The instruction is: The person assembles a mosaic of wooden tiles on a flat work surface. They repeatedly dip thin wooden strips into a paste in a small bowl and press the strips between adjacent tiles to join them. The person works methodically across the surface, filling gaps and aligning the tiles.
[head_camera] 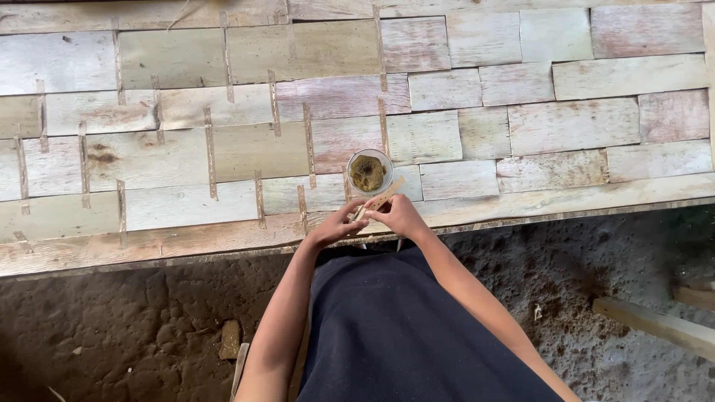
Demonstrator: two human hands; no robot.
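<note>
Together, both hands [372,221] pinch a thin wooden strip [381,198].

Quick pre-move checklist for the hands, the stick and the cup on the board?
1. Both hands on the stick: ok. The left hand and right hand meet on the thin wooden stick at the near edge of the board.
2. Cup upright: ok. The small cup stands on the board just beyond the hands, its brownish-green filling visible.
3. Stick clear of the cup: cannot tell. Its far end lies at the rim.
4. Thin strips seated between the wood pieces: ok on the left, where strips show; none show in the right half.
5. Grip firmness: cannot tell, fingers too small.
</note>
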